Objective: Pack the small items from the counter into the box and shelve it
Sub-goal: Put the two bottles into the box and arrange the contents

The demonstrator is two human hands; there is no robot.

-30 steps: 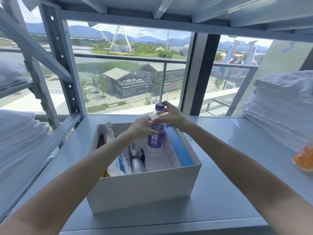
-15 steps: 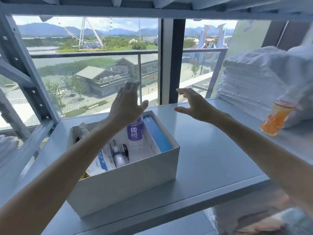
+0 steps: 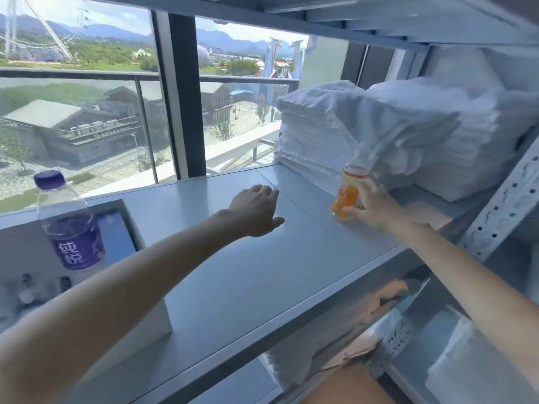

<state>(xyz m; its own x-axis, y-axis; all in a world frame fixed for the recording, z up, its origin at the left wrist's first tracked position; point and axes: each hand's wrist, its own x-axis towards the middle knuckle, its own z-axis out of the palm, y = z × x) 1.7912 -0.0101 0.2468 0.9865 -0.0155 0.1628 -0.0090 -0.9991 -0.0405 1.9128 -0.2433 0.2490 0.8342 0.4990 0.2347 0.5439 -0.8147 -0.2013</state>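
The white box (image 3: 137, 330) sits at the left of the grey shelf (image 3: 248, 275). A water bottle with a purple label and cap (image 3: 68, 225) stands upright inside it, beside a blue flat pack (image 3: 115, 237) and blurred small items. At the right, a small orange juice bottle (image 3: 347, 194) stands on the shelf against a stack of white linen. My right hand (image 3: 373, 207) wraps around the bottle's lower half. Over the middle of the shelf my left hand (image 3: 255, 209) hovers palm down, fingers loose, holding nothing.
Folded white towels (image 3: 379, 132) fill the shelf's right end. A perforated metal upright (image 3: 501, 208) rises at the right. Behind the shelf is a window with a dark frame post (image 3: 183, 97). More white linen and cardboard lie on the level below (image 3: 350, 336).
Both hands let go of the purple water bottle, which now stands in the box. They swung right; my right hand reached the orange bottle and closed on it. The view panned right.
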